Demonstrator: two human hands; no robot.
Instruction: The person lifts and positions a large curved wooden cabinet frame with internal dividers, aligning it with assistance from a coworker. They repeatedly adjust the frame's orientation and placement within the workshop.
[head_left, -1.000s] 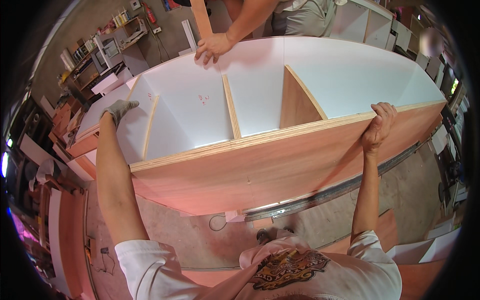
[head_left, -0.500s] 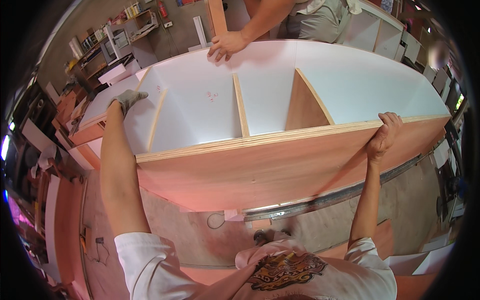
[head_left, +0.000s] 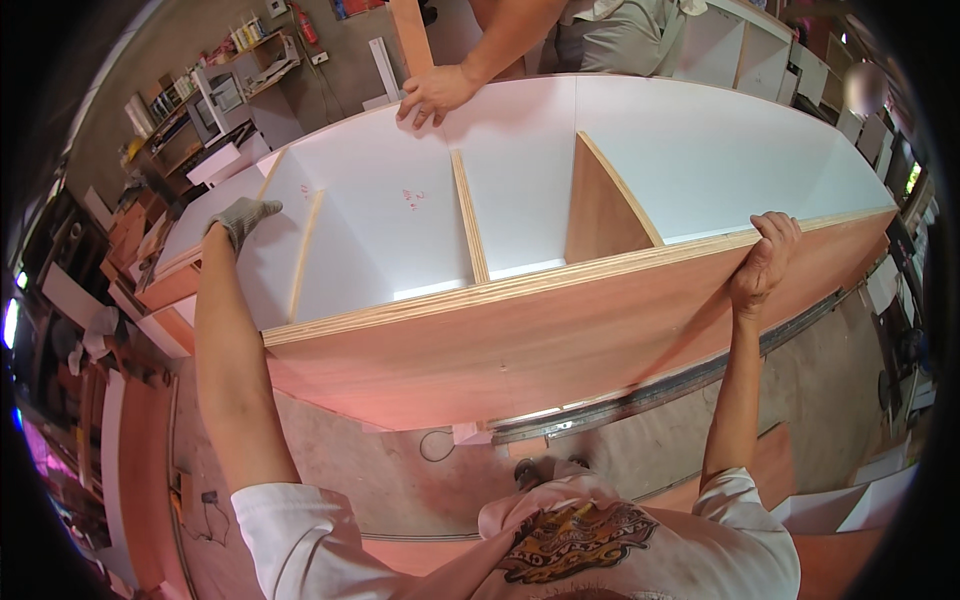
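Note:
A large cabinet carcass (head_left: 390, 370) lies in front of me, with bare plywood outside, white panels inside and several plywood-edged dividers (head_left: 469, 215). My left hand (head_left: 243, 218), in a grey knit glove, grips the edge of its left end panel. My bare right hand (head_left: 766, 262) is closed over the near top edge, right of the middle, with fingers curled over the rim. Across from me, another person's hand (head_left: 438, 97) rests on the far edge, beside an upright wooden strip (head_left: 410, 38). Red pencil marks show on a white inner panel (head_left: 345, 220).
Below the near side runs a dark metal rail (head_left: 690, 365) close to the floor. Shelves with bottles (head_left: 250, 32) and a fire extinguisher (head_left: 307, 30) stand at the back left. Boards (head_left: 140, 470) lean at the left. White panels (head_left: 850, 510) lie at the lower right.
The near left corner of the carcass sits slightly lower, and bright slots now show at the foot of the middle compartments. The whole view has shifted a little; both hands keep their places.

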